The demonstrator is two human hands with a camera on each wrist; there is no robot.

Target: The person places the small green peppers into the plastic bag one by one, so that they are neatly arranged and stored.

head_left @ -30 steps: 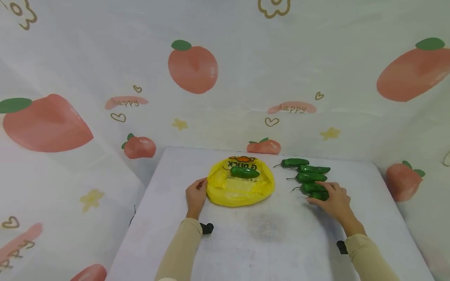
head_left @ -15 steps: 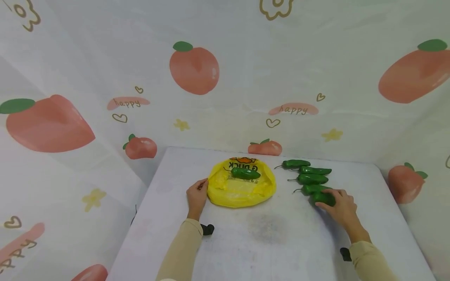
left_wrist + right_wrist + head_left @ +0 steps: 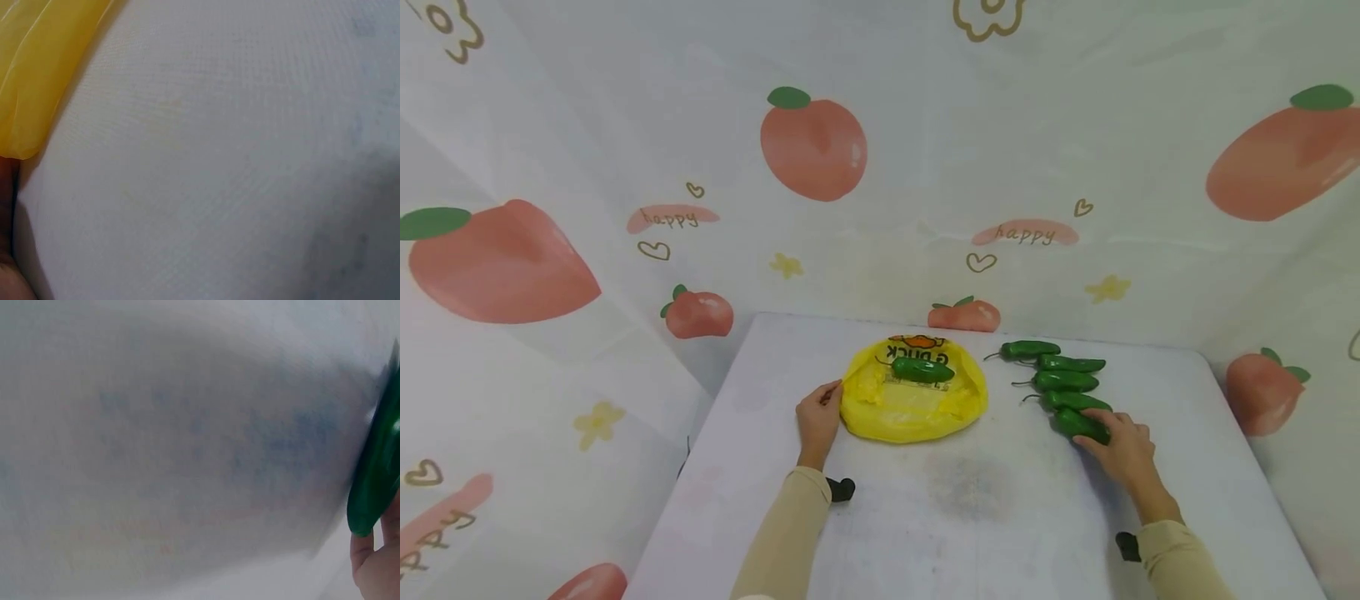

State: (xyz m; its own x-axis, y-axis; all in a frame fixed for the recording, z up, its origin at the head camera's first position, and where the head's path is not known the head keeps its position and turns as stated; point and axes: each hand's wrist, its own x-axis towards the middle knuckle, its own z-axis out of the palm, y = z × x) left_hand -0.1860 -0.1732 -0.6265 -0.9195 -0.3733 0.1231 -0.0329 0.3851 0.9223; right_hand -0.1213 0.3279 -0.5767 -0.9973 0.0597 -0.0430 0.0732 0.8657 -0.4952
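Observation:
In the head view, my left hand (image 3: 818,425) pinches the left edge of a yellow plastic bag (image 3: 898,428), which lies with its rim spread into a round opening. A green chili pepper (image 3: 922,370) rests within the bag's rim. My right hand (image 3: 1126,454) grips the right end of the nearest green chili pepper (image 3: 1075,425) in a stack of several on the right. The right wrist view has this pepper (image 3: 375,469) at its right edge, with fingertips at its lower end. Only a corner of the bag (image 3: 47,69) shows in the left wrist view.
Behind the held pepper, other green peppers (image 3: 1066,381) lie in a column with stems pointing left. The white table (image 3: 985,542) meets a fruit-printed curtain (image 3: 880,250) at its back edge. Black wrist straps (image 3: 841,489) show by both cuffs.
My right hand has shifted slightly toward me and right, drawing the nearest pepper a little out from under its neighbour. My left hand and the bag have stayed in place.

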